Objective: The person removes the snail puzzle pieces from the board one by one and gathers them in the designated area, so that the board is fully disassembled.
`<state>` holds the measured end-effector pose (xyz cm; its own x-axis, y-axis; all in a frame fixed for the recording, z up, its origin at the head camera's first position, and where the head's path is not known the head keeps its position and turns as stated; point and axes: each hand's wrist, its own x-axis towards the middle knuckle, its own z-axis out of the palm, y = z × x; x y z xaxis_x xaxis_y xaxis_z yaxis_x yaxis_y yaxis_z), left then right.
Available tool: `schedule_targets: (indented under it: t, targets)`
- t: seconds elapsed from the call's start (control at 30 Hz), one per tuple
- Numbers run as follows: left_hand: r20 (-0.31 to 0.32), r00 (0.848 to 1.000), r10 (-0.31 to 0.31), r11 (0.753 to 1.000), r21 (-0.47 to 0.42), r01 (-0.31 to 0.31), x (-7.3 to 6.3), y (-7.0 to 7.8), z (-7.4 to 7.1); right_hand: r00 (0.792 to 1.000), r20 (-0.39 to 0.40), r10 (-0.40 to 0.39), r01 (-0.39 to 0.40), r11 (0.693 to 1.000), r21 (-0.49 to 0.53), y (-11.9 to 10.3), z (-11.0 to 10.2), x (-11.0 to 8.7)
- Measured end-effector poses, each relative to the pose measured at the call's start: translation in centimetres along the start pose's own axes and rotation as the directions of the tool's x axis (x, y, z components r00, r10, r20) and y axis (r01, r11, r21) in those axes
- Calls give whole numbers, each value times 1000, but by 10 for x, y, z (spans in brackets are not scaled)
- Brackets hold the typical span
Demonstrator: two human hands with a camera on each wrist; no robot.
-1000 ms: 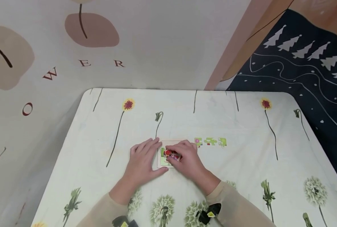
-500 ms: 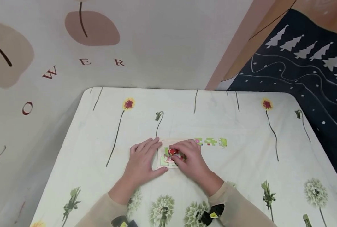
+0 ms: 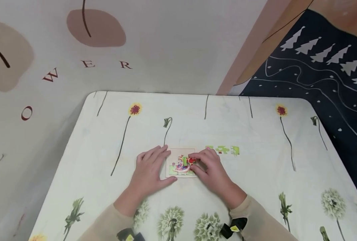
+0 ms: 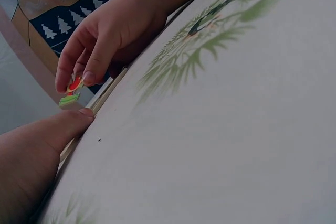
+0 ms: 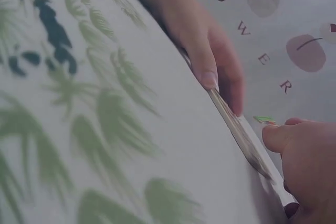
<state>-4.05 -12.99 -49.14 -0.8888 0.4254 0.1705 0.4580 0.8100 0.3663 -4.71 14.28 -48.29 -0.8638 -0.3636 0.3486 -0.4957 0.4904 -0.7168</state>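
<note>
A small puzzle board lies on the table, its lower part filled with green and pink picture pieces. Along the board's left side rests my left hand, fingers straight and thumb touching the near edge. My right hand pinches a red and green jigsaw piece between thumb and fingers over the board's right half. In the left wrist view the piece appears tilted and raised above the board. The right wrist view shows the board's edge and my left thumb on it; the pinched piece is mostly hidden there.
Several loose green puzzle pieces lie in a row behind my right hand, one partly covered by it. A white flower-printed cloth covers the table. Behind the table rises a pale printed wall, with a dark tree-patterned sheet at right.
My right hand has moved right across the board with the jigsaw piece, which has turned; more of the board's picture now shows. My left hand has stayed on the board's left side.
</note>
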Motion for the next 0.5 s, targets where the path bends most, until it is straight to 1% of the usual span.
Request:
schedule_targets:
  t: [0.23, 0.4, 0.5]
  targets:
    - [-4, 1000, -4, 1000, -14, 4, 0, 1, -2, 1000, 2, 9, -9, 1000, 2, 5, -6, -2]
    - [2, 1000, -3, 1000, -17, 4, 0, 1, -3, 999, 5, 40, -40, 999, -8, 7, -15, -12]
    - [5, 1000, -2, 1000, -11, 2, 0, 1, -3, 998, 2, 67, -67, 997, -39, 9, -22, -18]
